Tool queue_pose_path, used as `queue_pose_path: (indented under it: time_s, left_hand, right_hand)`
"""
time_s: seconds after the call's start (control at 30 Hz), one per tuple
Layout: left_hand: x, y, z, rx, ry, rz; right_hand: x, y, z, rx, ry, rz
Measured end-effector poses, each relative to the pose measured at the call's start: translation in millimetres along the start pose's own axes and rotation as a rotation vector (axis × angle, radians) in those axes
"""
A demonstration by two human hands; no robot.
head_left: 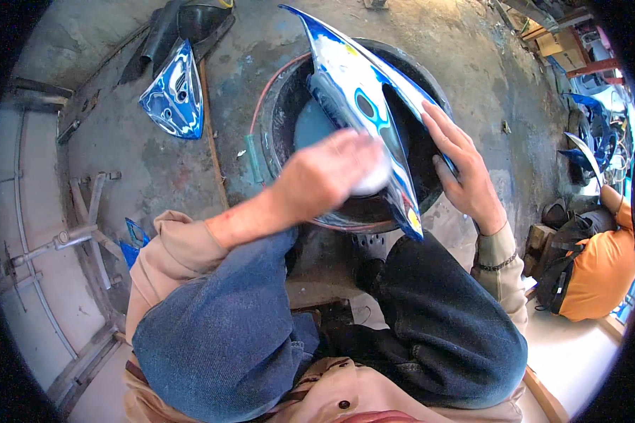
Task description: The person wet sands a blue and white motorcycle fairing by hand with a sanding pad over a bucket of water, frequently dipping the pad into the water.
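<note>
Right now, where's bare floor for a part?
Mostly bare: floor right of the tub, short of the far-right blue parts; smaller patch below the loose panel, left of the stick. Crowded: tub's left rim, by the red hose.

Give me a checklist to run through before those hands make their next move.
1. Right hand touching the blue-and-white panel: ok, at its right edge.
2. Left hand grip: cannot tell, motion-blurred.
3. Panel wholly within the dark tub: not ok, both tips show beyond the rim.
4. Smaller panel apart from the tub: ok, off to the left.
5. Panel's underside: cannot tell, hidden.
</note>
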State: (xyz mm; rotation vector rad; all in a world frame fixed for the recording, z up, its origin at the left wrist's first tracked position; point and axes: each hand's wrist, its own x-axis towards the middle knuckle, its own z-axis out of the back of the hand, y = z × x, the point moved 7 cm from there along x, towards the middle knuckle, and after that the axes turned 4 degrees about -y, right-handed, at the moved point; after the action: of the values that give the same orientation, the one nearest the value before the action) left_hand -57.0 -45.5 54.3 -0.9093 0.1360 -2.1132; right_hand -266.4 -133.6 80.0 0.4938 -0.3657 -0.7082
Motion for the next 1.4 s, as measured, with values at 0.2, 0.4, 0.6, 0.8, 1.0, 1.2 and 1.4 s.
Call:
queue_pose_path:
  time_s: [0.2, 0.4, 0.6, 0.8, 1.0, 1.2, 1.4]
  left_hand:
    - [11, 72, 8, 0.261, -0.101, 0.222]
    - [1, -16, -7, 0.036, 0.044, -0.062]
    - [17, 100, 19, 0.321, -0.130, 0.207]
    - [-1, -34, -9, 0.048, 0.055, -0.084]
    - [15, 75, 17, 0.205, -0.133, 0.120]
    - [3, -4, -4, 0.031, 0.003, 0.027]
    - [7, 46, 9, 0.036, -0.066, 0.140]
  right_hand:
    - [0, 3, 3, -0.008, -0.015, 0.004]
    - [0, -3, -2, 0.005, -0.007, -0.002]
    - [1, 4, 3, -0.002, -0.017, 0.007]
    - [-1, -2, -1, 0.021, -0.015, 0.010]
    - [0, 5, 5, -0.015, -0.006, -0.002]
    - [1, -2, -2, 0.018, -0.011, 0.010]
    - [-3, 2, 4, -0.007, -0.005, -0.008]
